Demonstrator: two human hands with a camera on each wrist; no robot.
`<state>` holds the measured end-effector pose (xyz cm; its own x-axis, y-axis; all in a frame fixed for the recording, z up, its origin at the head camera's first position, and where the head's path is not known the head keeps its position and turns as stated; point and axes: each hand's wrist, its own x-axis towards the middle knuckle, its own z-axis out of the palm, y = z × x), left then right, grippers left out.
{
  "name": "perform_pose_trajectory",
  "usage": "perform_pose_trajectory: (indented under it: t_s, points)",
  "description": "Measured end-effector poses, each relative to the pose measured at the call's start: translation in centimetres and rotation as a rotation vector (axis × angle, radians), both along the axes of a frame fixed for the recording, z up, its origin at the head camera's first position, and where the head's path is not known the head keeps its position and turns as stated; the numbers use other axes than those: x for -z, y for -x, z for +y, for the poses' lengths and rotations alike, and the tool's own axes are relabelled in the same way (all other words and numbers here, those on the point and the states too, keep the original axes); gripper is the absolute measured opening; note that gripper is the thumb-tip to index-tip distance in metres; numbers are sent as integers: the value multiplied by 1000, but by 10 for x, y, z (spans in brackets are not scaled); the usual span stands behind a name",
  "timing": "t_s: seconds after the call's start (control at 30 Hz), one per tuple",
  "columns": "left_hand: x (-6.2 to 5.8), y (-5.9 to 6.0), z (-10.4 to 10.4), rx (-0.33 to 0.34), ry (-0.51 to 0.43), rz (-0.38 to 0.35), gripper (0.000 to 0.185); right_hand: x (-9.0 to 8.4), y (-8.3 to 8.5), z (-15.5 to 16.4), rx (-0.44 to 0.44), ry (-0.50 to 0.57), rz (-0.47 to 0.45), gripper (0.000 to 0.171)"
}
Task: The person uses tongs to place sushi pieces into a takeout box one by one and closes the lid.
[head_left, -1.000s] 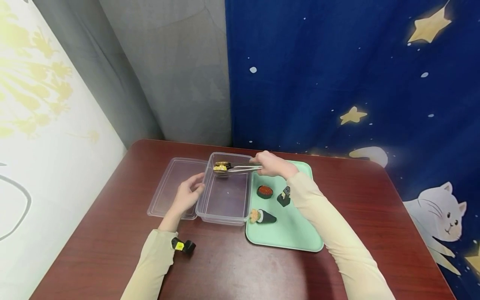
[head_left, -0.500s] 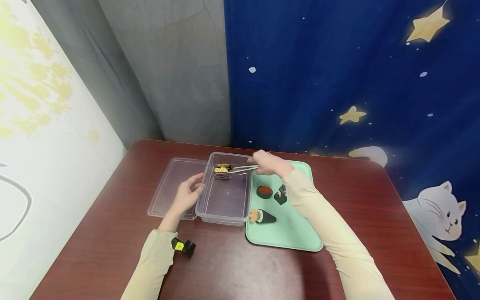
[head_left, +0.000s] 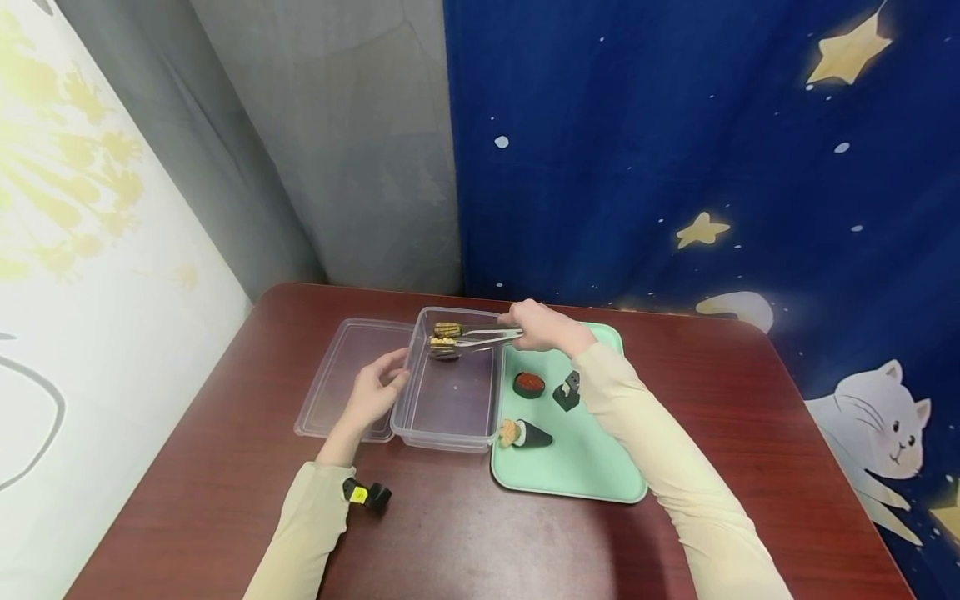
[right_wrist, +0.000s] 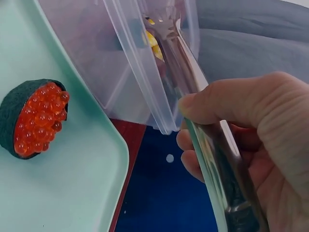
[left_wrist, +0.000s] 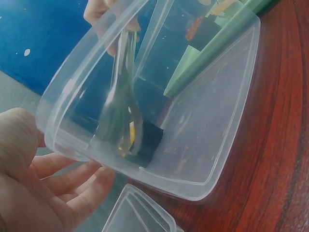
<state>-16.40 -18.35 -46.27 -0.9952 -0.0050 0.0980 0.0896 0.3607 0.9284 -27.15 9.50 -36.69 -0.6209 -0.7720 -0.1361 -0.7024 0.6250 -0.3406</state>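
Gripping metal tongs (head_left: 487,337), your right hand (head_left: 542,326) has thumb and fingers curled round the handle, tips reaching into the far end of the clear plastic container (head_left: 450,421). Tongs pinch a yellow-topped sushi piece (head_left: 442,342) low inside the box; can't tell if it touches the floor. A second similar piece (head_left: 447,329) sits just behind it at the far wall. Your left hand (head_left: 372,392) rests relaxed, fingers loosely spread against the container's left wall, holding nothing. Clear lid (head_left: 343,379) lies flat just left of the box, under that hand. Green tray (head_left: 585,467) sits touching the box's right side, carrying a red roe sushi (head_left: 529,383), a dark nori piece (head_left: 567,392) and a cone roll (head_left: 525,432). All on a dark red table (head_left: 487,542)
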Motion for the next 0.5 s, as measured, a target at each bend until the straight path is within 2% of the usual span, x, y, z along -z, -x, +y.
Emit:
perform_pose_trajectory:
  t_s: [0.23, 0.5]
  points:
    - [1, 0, 0, -2, 6, -4, 42, -1, -3, 25, -8, 115, 65, 43]
    - [-2, -2, 0, 9, -14, -10, 43, -5, -16, 57, 71, 223, 106, 49]
